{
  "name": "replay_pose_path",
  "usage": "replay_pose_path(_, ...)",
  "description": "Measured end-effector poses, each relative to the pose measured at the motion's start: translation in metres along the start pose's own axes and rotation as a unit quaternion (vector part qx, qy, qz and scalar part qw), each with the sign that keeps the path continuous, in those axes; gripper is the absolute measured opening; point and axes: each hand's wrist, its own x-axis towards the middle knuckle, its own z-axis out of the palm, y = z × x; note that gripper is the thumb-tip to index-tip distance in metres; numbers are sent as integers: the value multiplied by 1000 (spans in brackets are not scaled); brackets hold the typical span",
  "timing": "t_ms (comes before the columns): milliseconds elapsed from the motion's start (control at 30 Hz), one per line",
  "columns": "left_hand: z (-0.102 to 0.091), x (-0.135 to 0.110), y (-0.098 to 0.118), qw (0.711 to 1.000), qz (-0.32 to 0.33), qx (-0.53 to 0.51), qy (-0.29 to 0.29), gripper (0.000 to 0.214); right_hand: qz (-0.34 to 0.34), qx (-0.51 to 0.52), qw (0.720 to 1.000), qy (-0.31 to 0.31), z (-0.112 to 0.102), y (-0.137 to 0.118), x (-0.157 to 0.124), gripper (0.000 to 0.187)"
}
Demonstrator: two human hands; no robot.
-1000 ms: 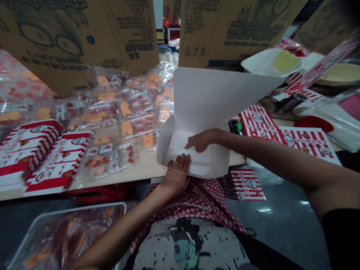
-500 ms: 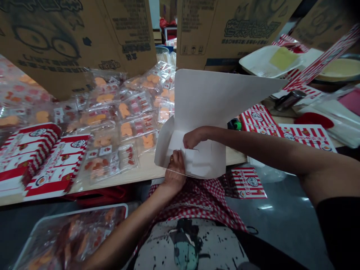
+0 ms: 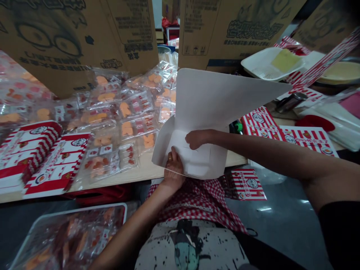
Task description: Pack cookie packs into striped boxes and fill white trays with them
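Note:
A white cardboard box [image 3: 194,157] lies open on the wooden table edge, its large lid [image 3: 222,97] standing up behind it. My left hand [image 3: 173,168] grips the box's near side, with a ring on one finger and the fingertips pointing up over the folded base. My right hand [image 3: 198,139] is curled and pressed on an inner flap of the box, just beyond the left hand. The box's underside is hidden.
Sealed plastic packs of orange pieces [image 3: 123,112] cover the table [image 3: 146,168] to the left, beside red-and-white striped flat boxes [image 3: 56,157]. Brown cartons [image 3: 70,37] stand behind. A white plastic tray [image 3: 267,63] sits at upper right. A tray of packs [image 3: 70,240] lies at lower left.
My left hand has risen from lying flat to gripping the box's near side. The inner flaps have folded up, and the box has shifted slightly left.

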Motion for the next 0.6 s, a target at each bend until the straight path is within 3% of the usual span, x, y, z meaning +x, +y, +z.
replay_pose_path(67,0,2,0,999,7,23,-24,70,-60,-110,984,-124,1,1,-4,11)
replay_pose_path(133,-1,4,1,998,17,42,-47,67,-100,-188,956,-202,6,-1,-10,29)
replay_pose_path(233,-5,4,3,996,33,48,-73,69,-122,-265,923,-252,4,-9,-20,40)
replay_pose_path(300,-10,-9,1,995,69,24,-61,69,-155,-290,913,-242,-14,-16,-29,43)
replay_pose_path(367,-18,-36,-7,989,147,-30,5,60,-223,-299,911,-175,-44,-18,-44,49)
replay_pose_path(433,-31,-72,-21,962,226,-113,102,38,-264,-270,926,-26,-76,-9,-69,51)
replay_pose_path(467,-38,-90,-31,942,248,-171,148,28,-240,-244,937,72,-88,0,-83,47)
replay_pose_path(533,-55,-115,-52,912,210,-273,221,19,-138,-175,938,264,-97,29,-110,43)
replay_pose_path(567,-64,-119,-63,898,168,-315,257,17,-86,-136,936,314,-94,46,-120,45)
replay_pose_path(600,-71,-116,-73,882,110,-353,291,17,-41,-81,943,320,-85,63,-127,53)
